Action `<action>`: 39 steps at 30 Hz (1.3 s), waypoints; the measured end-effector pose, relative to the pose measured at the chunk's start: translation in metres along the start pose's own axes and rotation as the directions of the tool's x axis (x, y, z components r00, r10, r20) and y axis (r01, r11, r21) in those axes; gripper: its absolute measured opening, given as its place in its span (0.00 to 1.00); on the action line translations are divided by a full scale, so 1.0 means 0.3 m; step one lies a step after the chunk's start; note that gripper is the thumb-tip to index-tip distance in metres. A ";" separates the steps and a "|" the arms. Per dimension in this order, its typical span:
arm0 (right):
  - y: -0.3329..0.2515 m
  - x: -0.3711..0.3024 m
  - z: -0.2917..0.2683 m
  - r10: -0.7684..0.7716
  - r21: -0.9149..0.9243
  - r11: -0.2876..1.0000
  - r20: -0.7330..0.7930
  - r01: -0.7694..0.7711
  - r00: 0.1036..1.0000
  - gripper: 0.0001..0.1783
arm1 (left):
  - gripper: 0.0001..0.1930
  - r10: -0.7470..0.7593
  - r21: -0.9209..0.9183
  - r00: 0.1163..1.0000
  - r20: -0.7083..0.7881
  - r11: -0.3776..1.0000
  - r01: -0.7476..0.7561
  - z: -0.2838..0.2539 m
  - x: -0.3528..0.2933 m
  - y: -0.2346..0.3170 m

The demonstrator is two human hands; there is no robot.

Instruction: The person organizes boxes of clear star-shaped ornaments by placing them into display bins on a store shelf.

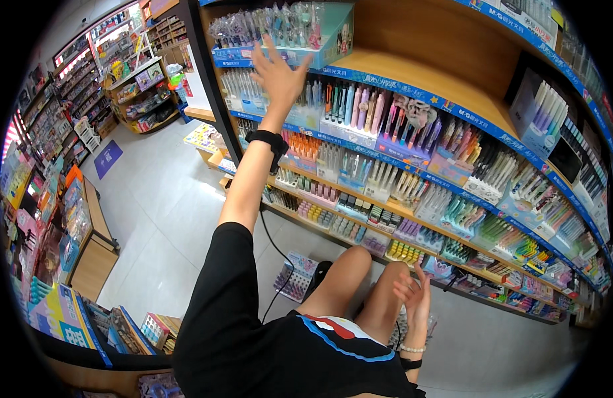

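Note:
My left hand (pixel 280 79) reaches up to the upper shelf with its fingers spread and nothing in it. It overlaps the front of a teal display box (pixel 337 43) full of clear-wrapped pens (pixel 300 25); whether the fingertips touch the box I cannot tell. Just below that hand, rows of pens (pixel 363 106) stand upright in clear holders. My right hand (pixel 412 295) is raised beside my right knee, in front of the lower shelves. Its fingers are apart and slightly bent, and it holds nothing that I can see.
A wooden shelf board (pixel 419 76) runs right from the teal box. A white-and-blue box of pens (pixel 542 116) stands at its right end. On the floor by my feet lie a tray of small purple items (pixel 296 275) and a black cable (pixel 270 235). Low display counters (pixel 94 245) line the left.

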State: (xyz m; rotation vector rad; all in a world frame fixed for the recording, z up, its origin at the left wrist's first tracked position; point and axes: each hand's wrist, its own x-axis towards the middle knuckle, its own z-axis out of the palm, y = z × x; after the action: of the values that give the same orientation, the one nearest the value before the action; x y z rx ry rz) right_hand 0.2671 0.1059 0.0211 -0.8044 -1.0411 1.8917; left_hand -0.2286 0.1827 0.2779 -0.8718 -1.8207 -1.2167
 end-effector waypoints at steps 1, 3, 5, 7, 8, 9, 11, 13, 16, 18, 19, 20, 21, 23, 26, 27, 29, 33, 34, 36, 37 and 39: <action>0.004 -0.001 0.003 0.013 0.004 1.000 0.004 -0.013 1.000 0.35 | 0.59 0.046 0.029 0.999 0.010 0.999 -0.046 0.002 0.004 -0.010; 0.010 0.000 0.002 0.038 0.011 0.999 0.010 -0.038 0.999 0.35 | 0.59 0.134 0.084 0.990 0.036 0.987 -0.137 0.016 0.016 -0.034; 0.020 0.008 -0.020 0.048 0.021 0.999 -0.001 -0.048 0.999 0.35 | 0.59 0.087 0.054 0.994 0.062 0.994 -0.090 0.032 0.020 -0.028; 0.029 0.015 -0.030 0.054 0.029 0.998 -0.005 -0.053 0.999 0.35 | 0.58 0.046 0.051 0.997 0.068 0.997 -0.049 0.046 0.025 -0.028; 0.030 0.018 -0.032 0.054 0.032 0.998 -0.004 -0.054 0.999 0.35 | 0.58 0.029 0.064 0.998 0.061 0.997 -0.033 0.054 0.027 -0.030; 0.033 0.021 -0.033 0.054 0.036 0.998 -0.002 -0.054 0.999 0.35 | 0.58 0.012 0.076 0.999 0.053 0.997 -0.016 0.060 0.030 -0.034; 0.042 0.025 -0.036 0.057 0.043 0.997 -0.005 -0.057 0.998 0.35 | 0.58 0.017 0.074 0.999 0.032 0.997 -0.019 0.070 0.036 -0.041; 0.051 0.029 -0.036 0.063 0.045 0.997 -0.008 -0.062 0.998 0.35 | 0.58 0.015 0.061 0.999 0.033 0.998 -0.017 0.074 0.042 -0.053; 0.062 0.032 -0.036 0.076 0.043 0.996 -0.012 -0.076 0.997 0.35 | 0.59 -0.002 0.032 0.998 0.068 0.999 0.000 0.070 0.048 -0.059; 0.068 0.030 -0.036 0.087 0.047 0.995 -0.014 -0.086 0.996 0.35 | 0.59 -0.020 0.022 0.995 0.095 1.000 0.018 0.062 0.052 -0.045; 0.071 0.029 -0.034 0.094 0.049 0.994 -0.009 -0.094 0.995 0.35 | 0.59 -0.020 0.020 0.995 0.094 1.000 0.018 0.060 0.051 -0.052; 0.072 0.028 -0.031 0.101 0.051 0.994 -0.005 -0.101 0.995 0.35 | 0.59 -0.019 0.017 0.995 0.094 1.000 0.017 0.059 0.052 -0.056; 0.074 0.027 -0.029 0.108 0.053 0.993 -0.001 -0.108 0.994 0.35 | 0.59 -0.018 0.014 0.995 0.094 1.000 0.017 0.057 0.052 -0.061; 0.076 0.026 -0.027 0.112 0.063 0.992 0.000 -0.112 0.994 0.35 | 0.59 -0.018 -0.001 0.997 0.081 1.000 0.018 0.058 0.046 -0.056; 0.084 0.029 -0.026 0.116 0.069 0.991 0.011 -0.117 0.993 0.35 | 0.59 -0.013 -0.026 0.999 0.053 1.000 0.014 0.068 0.041 -0.065; 0.087 0.031 -0.024 0.117 0.070 0.991 0.016 -0.118 0.993 0.35 | 0.59 -0.010 -0.035 0.999 0.042 0.999 0.011 0.074 0.044 -0.070; 0.088 0.028 -0.020 0.123 0.067 0.990 0.013 -0.124 0.992 0.35 | 0.59 0.003 -0.061 1.000 0.023 0.998 -0.002 0.086 0.038 -0.074; 0.092 0.019 -0.023 0.120 0.065 0.991 0.018 -0.120 0.993 0.35 | 0.60 0.005 -0.083 1.000 0.013 0.997 -0.004 0.108 0.035 -0.079; 0.095 0.018 -0.025 0.122 0.067 0.990 0.017 -0.122 0.992 0.34 | 0.60 0.010 -0.092 1.000 0.009 0.996 -0.009 0.114 0.038 -0.082; 0.101 0.014 -0.030 0.126 0.073 0.989 0.015 -0.127 0.992 0.34 | 0.60 0.020 -0.111 1.000 -0.001 0.994 -0.020 0.125 0.041 -0.089; 0.100 0.010 -0.029 0.134 0.075 0.988 0.003 -0.134 0.991 0.34 | 0.60 0.025 -0.112 1.000 -0.003 0.993 -0.025 0.128 0.040 -0.089; 0.101 0.001 -0.026 0.150 0.080 0.986 -0.020 -0.148 0.989 0.34 | 0.60 0.035 -0.113 0.999 -0.008 0.993 -0.036 0.132 0.037 -0.092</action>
State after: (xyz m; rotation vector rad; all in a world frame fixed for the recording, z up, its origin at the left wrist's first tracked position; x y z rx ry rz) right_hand 0.2627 0.0991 -0.0089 -0.8798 -0.9070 2.0293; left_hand -0.2661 0.2127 0.2658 -0.9581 -1.7375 -1.3088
